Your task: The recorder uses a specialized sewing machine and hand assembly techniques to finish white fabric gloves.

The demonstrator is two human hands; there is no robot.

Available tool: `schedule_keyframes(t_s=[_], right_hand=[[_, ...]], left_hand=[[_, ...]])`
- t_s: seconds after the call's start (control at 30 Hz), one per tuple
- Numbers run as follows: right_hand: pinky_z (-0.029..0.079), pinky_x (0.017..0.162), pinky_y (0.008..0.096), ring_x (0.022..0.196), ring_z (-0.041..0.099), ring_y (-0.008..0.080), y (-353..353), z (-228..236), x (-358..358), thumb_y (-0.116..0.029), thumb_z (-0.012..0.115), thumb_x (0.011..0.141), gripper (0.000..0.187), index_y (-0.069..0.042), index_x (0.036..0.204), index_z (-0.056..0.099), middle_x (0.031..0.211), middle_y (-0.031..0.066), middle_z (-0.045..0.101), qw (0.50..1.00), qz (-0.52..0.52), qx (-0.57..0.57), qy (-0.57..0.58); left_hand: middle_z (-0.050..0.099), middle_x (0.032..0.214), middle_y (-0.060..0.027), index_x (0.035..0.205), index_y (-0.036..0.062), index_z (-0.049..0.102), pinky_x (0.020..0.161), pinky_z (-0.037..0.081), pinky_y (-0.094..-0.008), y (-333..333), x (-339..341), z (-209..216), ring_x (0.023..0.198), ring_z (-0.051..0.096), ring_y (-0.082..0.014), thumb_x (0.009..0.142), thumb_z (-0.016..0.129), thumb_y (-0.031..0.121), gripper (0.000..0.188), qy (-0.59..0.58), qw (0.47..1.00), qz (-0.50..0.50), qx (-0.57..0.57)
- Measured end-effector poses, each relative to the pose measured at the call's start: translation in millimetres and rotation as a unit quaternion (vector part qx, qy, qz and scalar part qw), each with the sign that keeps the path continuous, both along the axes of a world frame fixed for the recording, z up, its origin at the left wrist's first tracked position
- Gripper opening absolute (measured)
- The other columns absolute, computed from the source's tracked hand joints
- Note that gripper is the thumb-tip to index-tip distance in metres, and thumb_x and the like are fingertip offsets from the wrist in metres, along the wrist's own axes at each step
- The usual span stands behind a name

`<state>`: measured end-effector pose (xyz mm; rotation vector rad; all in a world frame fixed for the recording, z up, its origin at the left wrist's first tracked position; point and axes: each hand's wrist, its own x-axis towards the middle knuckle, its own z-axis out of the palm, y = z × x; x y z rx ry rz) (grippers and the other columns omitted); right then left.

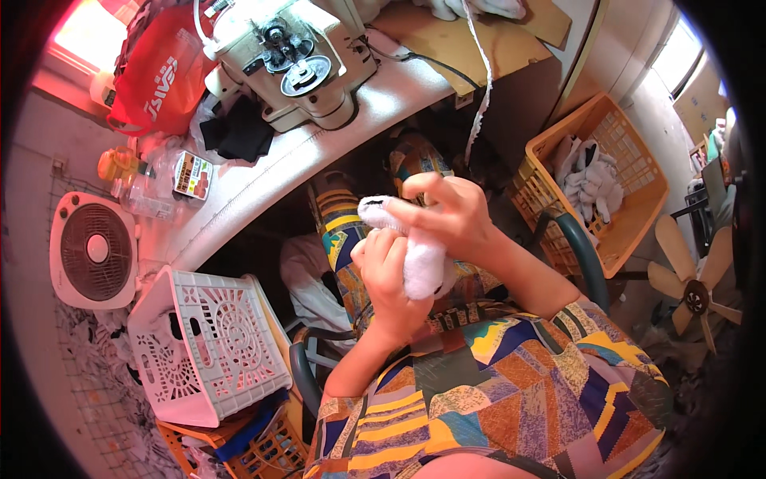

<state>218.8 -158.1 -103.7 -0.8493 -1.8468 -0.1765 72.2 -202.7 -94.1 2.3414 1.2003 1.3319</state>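
Observation:
Above my lap, both hands are on a small white fuzzy fabric piece point(424, 263), tube-like, with a dark slit at its upper left end. My left hand point(384, 275) wraps round its lower part, fingers closed. From the upper right, my right hand point(453, 211) grips the upper part; one finger lies along the piece near the slit and another is bent above it. What exactly the piece is, I cannot make out. On the table ahead stands a pale sewing machine point(299, 68) with a round metal disc at its front.
To the right, an orange basket point(630, 231) holds white fabric pieces. A white plastic crate point(231, 343) and a box fan point(94, 249) stand at left. Chair armrests point(586, 259) flank me. A red bag point(163, 88), black cloth point(239, 130) and bottles point(144, 191) lie on the table.

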Motion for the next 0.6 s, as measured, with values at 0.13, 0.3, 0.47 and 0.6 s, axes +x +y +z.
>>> schedule_keyframes(t_s=[0.13, 0.3, 0.47, 0.6], right_hand=[[0.047, 0.058, 0.0299, 0.070, 0.059, 0.0147, 6.8, 9.6, 9.5, -0.014, 0.068, 0.067, 0.012, -0.012, 0.079, 0.065, 0.098, -0.0009, 0.063, 0.995, 0.051, 0.030, -0.077], [0.049, 0.062, 0.0306, 0.074, 0.060, 0.0169, 12.6, 4.5, 13.2, -0.013, 0.066, 0.067, 0.010, -0.009, 0.073, 0.060, 0.094, 0.0018, 0.064, 0.993, 0.062, 0.013, -0.099], [0.047, 0.061, 0.0320, 0.070, 0.060, 0.0224, 15.8, -10.4, 5.8, -0.009, 0.073, 0.066, 0.020, -0.006, 0.070, 0.054, 0.083, 0.0079, 0.062, 0.991, 0.091, -0.097, 0.021], [0.049, 0.079, 0.0265, 0.089, 0.061, 0.0120, 1.5, -18.5, -8.9, -0.004, 0.077, 0.077, 0.034, -0.004, 0.104, 0.056, 0.100, 0.0042, 0.064, 0.802, 0.273, -0.431, 0.310]], left_hand=[[0.059, 0.102, -0.0196, 0.102, -0.0057, 0.058, 0.088, 0.034, -0.0448, -3.5, 5.8, 0.7, 0.096, 0.053, -0.0372, 0.072, 0.060, 0.007, 0.033, 0.020, 1.000, 0.001, -0.013], [0.058, 0.095, -0.0145, 0.090, -0.0017, 0.058, 0.086, 0.033, -0.0425, 0.9, 5.0, -4.1, 0.094, 0.054, -0.0334, 0.062, 0.065, 0.007, 0.030, 0.061, 0.998, 0.017, -0.024], [0.062, 0.091, -0.0053, 0.080, 0.0072, 0.061, 0.086, 0.033, -0.0397, 22.5, -5.3, -4.2, 0.096, 0.058, -0.0260, 0.063, 0.072, 0.019, 0.023, 0.102, 0.984, 0.118, 0.082], [0.064, 0.107, -0.0081, 0.103, 0.0088, 0.066, 0.092, 0.033, -0.0392, 53.0, -23.2, -12.1, 0.106, 0.059, -0.0255, 0.066, 0.070, 0.019, 0.038, -0.001, 0.992, 0.120, 0.031]])
